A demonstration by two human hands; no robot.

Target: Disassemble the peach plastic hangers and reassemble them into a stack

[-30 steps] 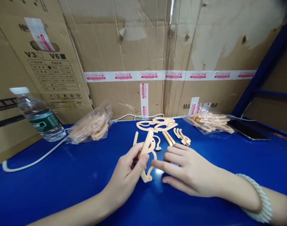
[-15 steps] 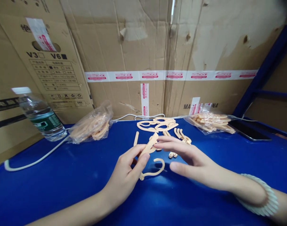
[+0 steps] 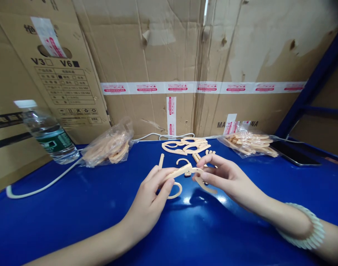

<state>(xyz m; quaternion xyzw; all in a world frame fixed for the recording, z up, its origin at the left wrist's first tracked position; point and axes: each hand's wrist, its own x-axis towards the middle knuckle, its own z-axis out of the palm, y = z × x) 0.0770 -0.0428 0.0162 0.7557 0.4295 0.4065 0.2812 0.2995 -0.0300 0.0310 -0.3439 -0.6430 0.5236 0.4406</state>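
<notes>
My left hand [image 3: 155, 188] pinches the straight bar of a beige plastic folding hanger [image 3: 180, 171] above the blue table. A curved hook piece shows above the bar and a rounded loop below it; whether both join the bar I cannot tell. At the bar's right end, my right hand [image 3: 224, 179] closes thumb and fingers on a curved hanger arm [image 3: 206, 185] that points down to the right. Behind the hands lie large curved hanger pieces [image 3: 173, 149], a short straight piece [image 3: 161, 161] and several small curved pieces [image 3: 210, 152], partly hidden by my right fingers.
Plastic bags of beige parts lie at the left [image 3: 108, 147] and right [image 3: 248, 142]. A water bottle [image 3: 51, 136] leans at far left, near a white cable [image 3: 44, 190]. A dark phone [image 3: 295, 153] rests at the right. Cardboard [image 3: 146, 114] walls the back.
My right hand has come down and closed on the curved arm at the bar's end. The bar in my left hand has tilted lower to the right, and its curved pieces have swung round.
</notes>
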